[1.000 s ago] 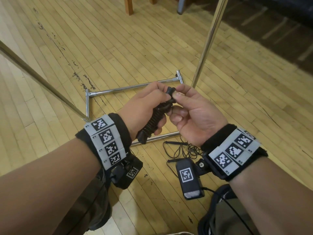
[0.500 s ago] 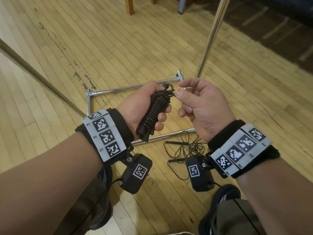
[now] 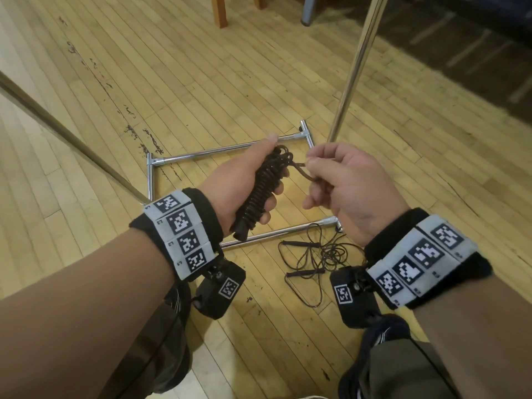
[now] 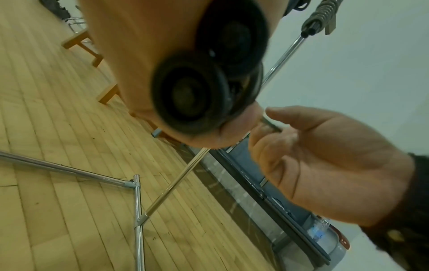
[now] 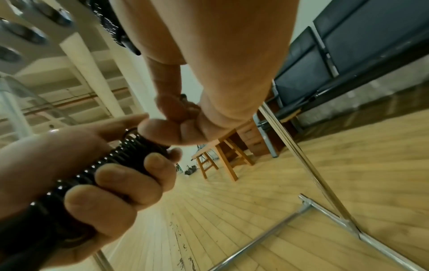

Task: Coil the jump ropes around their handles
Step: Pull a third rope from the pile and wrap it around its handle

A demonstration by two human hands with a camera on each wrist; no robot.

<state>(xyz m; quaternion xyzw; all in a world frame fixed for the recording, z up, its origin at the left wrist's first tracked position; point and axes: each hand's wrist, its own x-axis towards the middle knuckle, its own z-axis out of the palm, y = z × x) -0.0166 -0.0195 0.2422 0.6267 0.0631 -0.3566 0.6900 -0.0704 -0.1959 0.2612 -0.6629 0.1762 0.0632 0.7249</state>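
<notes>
Wood plank floor (image 3: 201, 67), chrome rack frame (image 3: 224, 149), wooden stool legs (image 3: 220, 12)

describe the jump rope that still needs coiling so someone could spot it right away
Start at the chrome rack base on the wood floor. Just past its near bar, between the person's wrists, lies the loose jump rope, a thin dark tangle with two slim handles. Unlike the wound jump rope gripped in the left hand, it lies untouched and uncoiled.
</notes>
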